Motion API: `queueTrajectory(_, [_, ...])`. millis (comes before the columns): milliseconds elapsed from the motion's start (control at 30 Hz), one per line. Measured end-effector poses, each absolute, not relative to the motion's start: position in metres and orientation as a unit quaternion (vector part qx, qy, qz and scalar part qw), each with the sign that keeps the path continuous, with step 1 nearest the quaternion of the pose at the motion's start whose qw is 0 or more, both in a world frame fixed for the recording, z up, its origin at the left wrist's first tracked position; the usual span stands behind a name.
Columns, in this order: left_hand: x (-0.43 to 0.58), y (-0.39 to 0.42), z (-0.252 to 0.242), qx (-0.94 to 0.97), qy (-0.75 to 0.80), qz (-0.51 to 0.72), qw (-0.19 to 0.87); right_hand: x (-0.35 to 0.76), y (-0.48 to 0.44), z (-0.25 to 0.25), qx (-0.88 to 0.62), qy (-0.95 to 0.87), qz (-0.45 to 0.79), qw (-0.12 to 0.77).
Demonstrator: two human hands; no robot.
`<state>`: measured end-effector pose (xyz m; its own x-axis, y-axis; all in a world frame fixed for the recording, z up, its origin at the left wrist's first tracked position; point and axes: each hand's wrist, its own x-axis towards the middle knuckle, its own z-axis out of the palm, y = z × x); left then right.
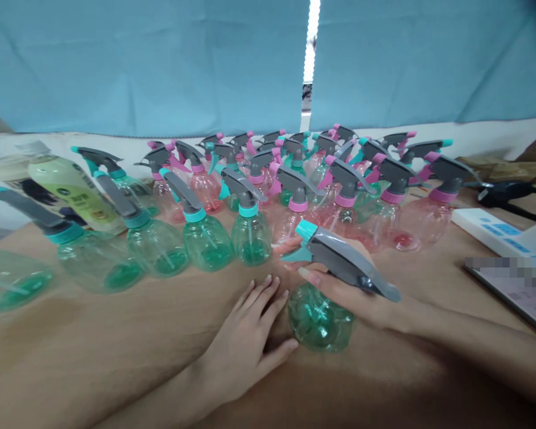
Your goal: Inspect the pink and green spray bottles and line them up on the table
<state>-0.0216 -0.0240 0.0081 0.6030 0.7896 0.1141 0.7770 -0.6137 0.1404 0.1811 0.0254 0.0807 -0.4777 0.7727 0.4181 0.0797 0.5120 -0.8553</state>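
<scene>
Green translucent plastic spray bottle point(320, 316), grey trigger head: upright near table's point(116, 357) front edge, nozzle leftward; right hand point(339, 286) fingers wrapped about neck; left hand point(245, 339) flat, fingers spread, just beside base.

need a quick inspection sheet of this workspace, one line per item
surface: brown table.
job's things: green spray bottle at the front, its grey trigger head held by the right hand.
clutter: rows of green bottles and pink bottles behind; a yellow-green bottle far left; a white box and a blurred sheet at right.
hands: right hand grips the spray head; left hand flat on the table beside the bottle.
cables: black cable far right.
surroundings: blue curtain behind.
</scene>
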Motion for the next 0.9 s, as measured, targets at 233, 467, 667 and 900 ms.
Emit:
queueTrajectory(233, [-0.0226, -0.0222, 0.0057, 0.895, 0.433, 0.098, 0.037, 0.1812, 0.0262, 0.0798, -0.292, -0.774, 0.364, 0.429])
queueTrajectory(467, [-0.0225, -0.0225, 0.0060, 0.897, 0.430, 0.100, 0.034, 0.1825, 0.0274, 0.0742, -0.280, -0.766, 0.391, 0.426])
queueTrajectory(667, [-0.0224, -0.0216, 0.0063, 0.896, 0.432, 0.092, 0.033, 0.1801, 0.0279, 0.0751, -0.280, -0.757, 0.420, 0.415])
queueTrajectory(900, [-0.0228, -0.0218, 0.0064, 0.896, 0.434, 0.089, 0.031, 0.1814, 0.0278, 0.0764, -0.297, -0.773, 0.404, 0.389])
